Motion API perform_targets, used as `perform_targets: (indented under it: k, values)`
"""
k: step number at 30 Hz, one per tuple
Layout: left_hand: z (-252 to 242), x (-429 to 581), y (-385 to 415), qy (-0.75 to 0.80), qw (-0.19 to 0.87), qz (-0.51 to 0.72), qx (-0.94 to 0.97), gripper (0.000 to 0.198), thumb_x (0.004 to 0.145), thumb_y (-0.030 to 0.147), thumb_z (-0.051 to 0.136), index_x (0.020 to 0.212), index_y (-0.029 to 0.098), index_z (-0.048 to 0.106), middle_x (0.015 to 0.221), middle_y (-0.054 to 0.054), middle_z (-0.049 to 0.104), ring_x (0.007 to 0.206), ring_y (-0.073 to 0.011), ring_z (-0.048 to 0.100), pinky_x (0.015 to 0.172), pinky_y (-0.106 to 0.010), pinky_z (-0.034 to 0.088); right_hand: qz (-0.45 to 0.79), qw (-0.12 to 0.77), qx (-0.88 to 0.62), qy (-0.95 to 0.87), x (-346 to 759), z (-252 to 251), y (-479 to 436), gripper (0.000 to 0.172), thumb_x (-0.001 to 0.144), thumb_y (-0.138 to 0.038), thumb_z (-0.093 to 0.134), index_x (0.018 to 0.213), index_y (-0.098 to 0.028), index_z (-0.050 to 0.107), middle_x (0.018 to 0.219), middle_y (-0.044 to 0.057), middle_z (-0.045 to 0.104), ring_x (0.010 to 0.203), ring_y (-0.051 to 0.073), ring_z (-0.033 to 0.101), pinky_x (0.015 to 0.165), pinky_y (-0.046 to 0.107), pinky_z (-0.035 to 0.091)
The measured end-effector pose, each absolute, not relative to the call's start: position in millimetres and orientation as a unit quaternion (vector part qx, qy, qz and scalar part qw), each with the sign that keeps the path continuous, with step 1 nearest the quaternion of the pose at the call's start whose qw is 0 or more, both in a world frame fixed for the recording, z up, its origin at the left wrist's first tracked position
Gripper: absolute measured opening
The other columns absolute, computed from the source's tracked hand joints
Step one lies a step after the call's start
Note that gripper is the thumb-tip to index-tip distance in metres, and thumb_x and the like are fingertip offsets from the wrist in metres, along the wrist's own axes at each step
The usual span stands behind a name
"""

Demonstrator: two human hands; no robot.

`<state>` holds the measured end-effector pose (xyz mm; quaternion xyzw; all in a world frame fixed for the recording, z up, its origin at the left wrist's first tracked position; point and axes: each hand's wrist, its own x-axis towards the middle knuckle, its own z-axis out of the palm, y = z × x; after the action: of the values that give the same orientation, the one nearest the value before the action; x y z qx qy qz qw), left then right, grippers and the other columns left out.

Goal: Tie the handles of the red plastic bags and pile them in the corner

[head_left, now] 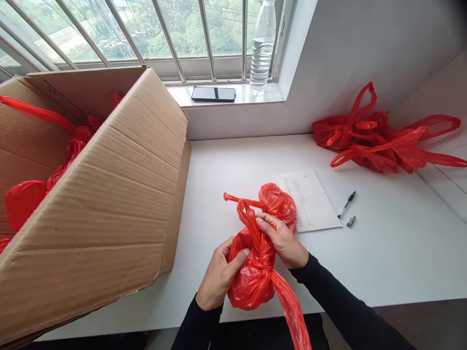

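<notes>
A knotted red plastic bag [251, 287] is between my two hands, close to the table's front edge. My left hand [222, 272] grips its left side, the thumb lying on top and the fingers partly hidden behind the bag. At the upper right, my right hand [282, 238] pinches the twisted plastic near a handle loop. One long handle hangs from the knot toward the lower right. Just beyond lies a second tied red bag [279, 201], partly covered by my right hand and touching the paper. What the bags contain cannot be seen.
A large open cardboard box [109, 204] with red bags inside fills the left side. More red plastic bags [379, 141] lie at the back right. A written sheet [314, 204], a pen [346, 204] and its cap [350, 221] are on the table. On the sill are a phone [213, 94] and a water bottle [262, 53].
</notes>
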<state>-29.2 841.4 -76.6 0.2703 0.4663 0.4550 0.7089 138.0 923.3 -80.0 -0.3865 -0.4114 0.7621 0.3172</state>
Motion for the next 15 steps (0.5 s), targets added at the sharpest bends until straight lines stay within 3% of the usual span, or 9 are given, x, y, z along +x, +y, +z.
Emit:
perform_targets:
  k: [5,8,11,15]
  values:
    - [-83,-29,845,0.48,0.682,0.525,0.171,0.03,0.075,0.024,0.084,0.102,0.018,0.072,0.104,-0.005,0.075,0.092,-0.0219,0.07,0.08,-0.028,0.053,0.761,0.275,-0.35,-0.473,146,-77,918,0.03,0.09,-0.049,0.069,0.104,-0.022,0.067,0.098,0.003,0.067,0.093,0.02,0.061,0.089,0.036,0.049]
    - [-86,-26,849,0.463,0.689,0.548,0.103,0.032,0.083,0.03,0.078,0.112,0.018,0.07,0.107,-0.008,0.075,0.097,-0.0248,0.071,0.086,-0.033,0.055,0.787,0.291,-0.343,-0.421,149,-76,916,0.038,0.094,-0.051,0.061,0.122,-0.026,0.063,0.113,0.005,0.068,0.102,0.022,0.063,0.09,0.037,0.051]
    - [-86,-25,852,0.457,0.67,0.582,0.067,0.034,0.087,0.032,0.073,0.118,0.02,0.068,0.111,-0.009,0.075,0.104,-0.0271,0.07,0.092,-0.037,0.055,0.825,0.238,-0.333,-0.389,151,-78,915,0.044,0.096,-0.049,0.059,0.136,-0.031,0.055,0.121,0.005,0.067,0.101,0.021,0.066,0.084,0.036,0.053]
    - [-77,-25,847,0.447,0.682,0.573,0.079,0.047,0.084,0.028,0.075,0.13,0.025,0.063,0.122,-0.008,0.072,0.117,-0.0305,0.065,0.1,-0.041,0.053,0.822,0.251,-0.309,-0.408,152,-83,914,0.045,0.088,-0.039,0.074,0.128,-0.023,0.062,0.115,0.007,0.071,0.103,0.022,0.067,0.092,0.038,0.053]
